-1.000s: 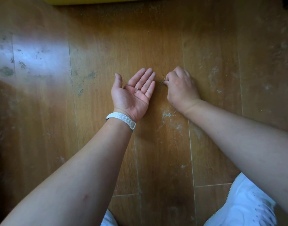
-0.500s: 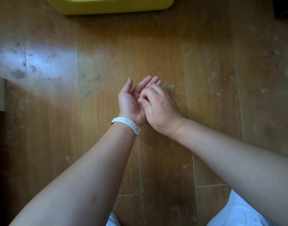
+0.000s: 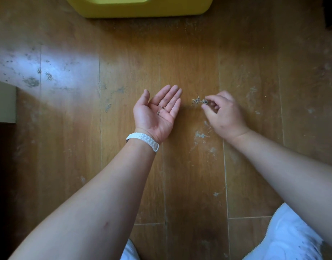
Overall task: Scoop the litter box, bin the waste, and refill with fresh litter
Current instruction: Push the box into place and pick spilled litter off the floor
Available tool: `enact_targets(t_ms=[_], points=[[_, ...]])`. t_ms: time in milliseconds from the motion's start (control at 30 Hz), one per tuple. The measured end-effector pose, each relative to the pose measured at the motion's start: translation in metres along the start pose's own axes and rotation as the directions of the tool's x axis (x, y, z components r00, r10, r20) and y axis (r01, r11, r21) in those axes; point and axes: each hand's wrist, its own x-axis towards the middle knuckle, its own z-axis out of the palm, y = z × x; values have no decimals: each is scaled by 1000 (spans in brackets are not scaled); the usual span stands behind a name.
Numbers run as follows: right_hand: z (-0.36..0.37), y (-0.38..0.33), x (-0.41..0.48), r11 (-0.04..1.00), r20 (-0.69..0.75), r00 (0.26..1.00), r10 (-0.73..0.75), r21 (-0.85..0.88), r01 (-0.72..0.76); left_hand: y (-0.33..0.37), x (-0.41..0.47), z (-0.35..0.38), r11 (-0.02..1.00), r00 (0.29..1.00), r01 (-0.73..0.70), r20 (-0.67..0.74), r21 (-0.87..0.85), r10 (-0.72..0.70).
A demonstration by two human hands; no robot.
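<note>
Litter grains (image 3: 197, 100) at right hand (image 3: 225, 117) fingertips, beside left hand (image 3: 155, 114)

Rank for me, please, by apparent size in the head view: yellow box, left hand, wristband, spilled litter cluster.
1. yellow box, even cropped by the frame's top edge
2. left hand
3. wristband
4. litter cluster

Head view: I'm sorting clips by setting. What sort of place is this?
Probably a home, in a cat's litter corner: dusty plank floor, a yellow tub at the top edge, and spilled pellets that the right hand pinches beside the open left hand.
</note>
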Motion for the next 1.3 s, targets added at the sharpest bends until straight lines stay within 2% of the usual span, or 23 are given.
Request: enact_targets(t_ms=[100,233,467,767,867,1000,1067,1167,1300], points=[[-1,17,-1,990,102,992,-79,-106,90,-2,2,0,1000,1000,-15,-19,-2,15],[5,14,6,984,27,988,-154,-84,155,-6,5,2,1000,999,-22,-40,1,22],[8,16,13,984,-52,983,-176,-19,175,-8,13,7,1000,999,-21,-29,0,21],[11,16,18,952,-38,959,-281,-139,273,-12,17,7,1000,1000,-1,-22,5,1],[12,15,20,938,19,962,-271,-220,268,-13,17,7,1000,1000,8,-17,7,-8],[11,7,20,935,107,982,-158,-303,183,-15,14,7,1000,1000,15,-15,15,-15],[9,0,18,952,109,983,-151,-252,174,-17,14,5,1000,999,6,-41,13,-5],[5,-22,6,978,65,981,-184,-87,189,-20,12,7,1000,999,-1,-54,8,2],[7,-64,-16,965,46,968,-247,105,241,-24,8,13,1000,999,30,-23,4,-30]])
